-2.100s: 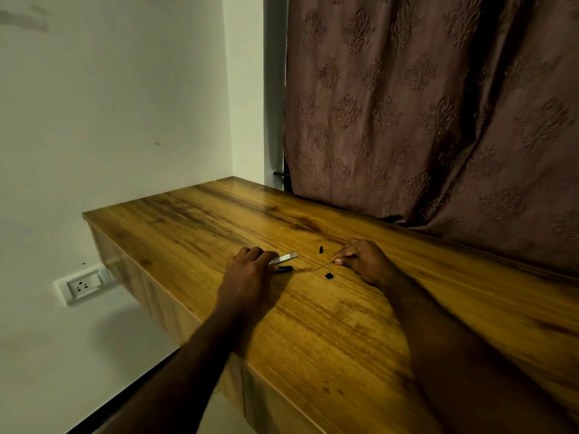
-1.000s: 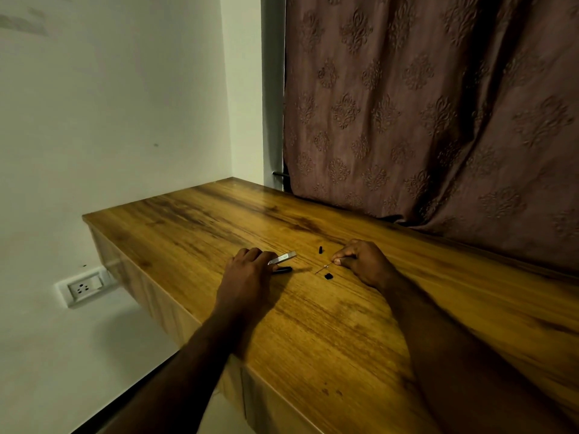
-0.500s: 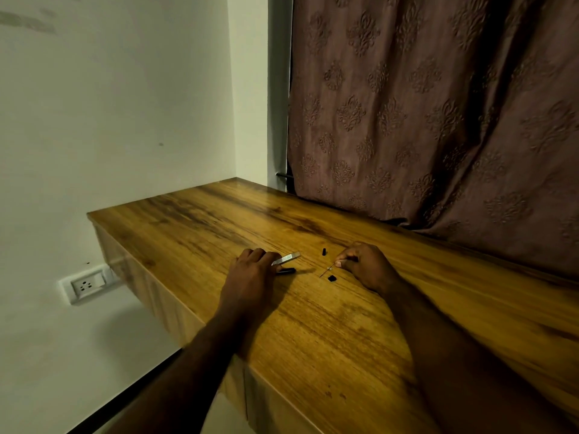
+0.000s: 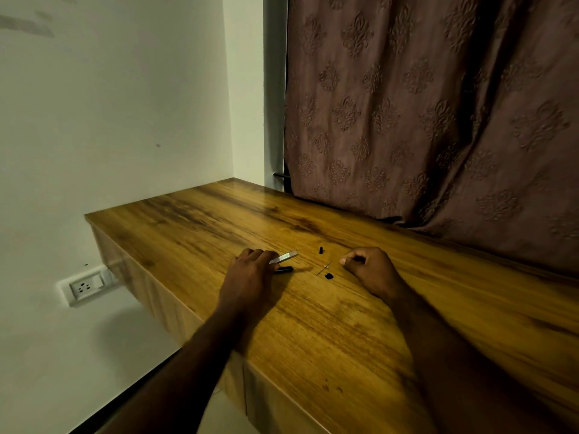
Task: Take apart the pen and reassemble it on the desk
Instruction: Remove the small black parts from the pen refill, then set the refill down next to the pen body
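The pen lies in pieces on the wooden desk (image 4: pixel 313 324). My left hand (image 4: pixel 250 272) rests palm down, its fingertips closed on the end of the silver barrel (image 4: pixel 284 257). A black tube piece (image 4: pixel 284 270) lies just below the barrel, by the same fingers. The thin refill (image 4: pixel 324 268) lies loose on the desk between my hands. A small black part (image 4: pixel 329 276) sits beside the refill's near end, and another small black part (image 4: pixel 321 250) sits further back. My right hand (image 4: pixel 368 267) is to the right of the refill, fingers curled, with nothing seen in it.
A patterned brown curtain (image 4: pixel 438 120) hangs along the desk's far edge. The desk's left edge drops off beside a white wall with a power socket (image 4: pixel 86 286). The floor shows below at the near left.
My right hand has let go of the thin refill and drawn back to the right; the refill now lies on the desk. My left hand has stayed on the silver barrel.
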Demonstrator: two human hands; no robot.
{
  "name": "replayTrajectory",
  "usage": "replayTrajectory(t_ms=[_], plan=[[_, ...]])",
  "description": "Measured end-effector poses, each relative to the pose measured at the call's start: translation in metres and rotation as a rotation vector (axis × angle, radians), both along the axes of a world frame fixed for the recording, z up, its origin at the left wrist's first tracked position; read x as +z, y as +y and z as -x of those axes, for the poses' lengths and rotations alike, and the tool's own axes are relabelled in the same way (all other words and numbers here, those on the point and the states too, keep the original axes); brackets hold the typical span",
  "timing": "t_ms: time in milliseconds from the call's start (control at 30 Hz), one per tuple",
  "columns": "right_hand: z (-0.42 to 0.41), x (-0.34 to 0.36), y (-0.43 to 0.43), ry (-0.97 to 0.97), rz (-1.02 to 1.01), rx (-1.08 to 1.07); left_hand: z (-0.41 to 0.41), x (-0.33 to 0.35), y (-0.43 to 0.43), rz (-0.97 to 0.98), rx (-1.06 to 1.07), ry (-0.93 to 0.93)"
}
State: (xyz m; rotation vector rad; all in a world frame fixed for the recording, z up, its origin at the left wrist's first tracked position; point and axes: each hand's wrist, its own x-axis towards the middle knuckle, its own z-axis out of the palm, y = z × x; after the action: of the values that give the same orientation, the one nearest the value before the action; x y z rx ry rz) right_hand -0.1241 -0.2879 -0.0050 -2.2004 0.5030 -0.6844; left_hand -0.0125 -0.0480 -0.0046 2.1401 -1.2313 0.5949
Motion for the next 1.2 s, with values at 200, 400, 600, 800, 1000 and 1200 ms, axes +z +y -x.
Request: replayTrajectory(t_ms=[200, 400, 600, 800, 1000, 1200], plan=[[0.012, -0.002, 0.032, 0.06, 0.01, 0.116, 0.004, 0.003, 0.003, 0.035, -0.006, 0.036], [0.015, 0.002, 0.041, 0.155, 0.214, 0.116, 0.003, 0.001, 0.005, 0.022, -0.007, 0.05], [0.021, 0.003, 0.043, 0.164, 0.202, 0.074, 0.001, -0.001, 0.004, -0.018, -0.01, 0.014], [0.009, 0.019, 0.073, -0.19, -0.405, 0.073, 0.006, 0.002, 0.004, -0.005, -0.011, -0.027], [-0.003, 0.02, 0.095, -0.198, -0.536, 0.143, -0.006, -0.006, 0.0, -0.071, 0.0, -0.024], [-0.005, 0.022, 0.1, -0.271, -0.578, 0.094, -0.014, -0.013, -0.004, -0.11, -0.008, -0.053]])
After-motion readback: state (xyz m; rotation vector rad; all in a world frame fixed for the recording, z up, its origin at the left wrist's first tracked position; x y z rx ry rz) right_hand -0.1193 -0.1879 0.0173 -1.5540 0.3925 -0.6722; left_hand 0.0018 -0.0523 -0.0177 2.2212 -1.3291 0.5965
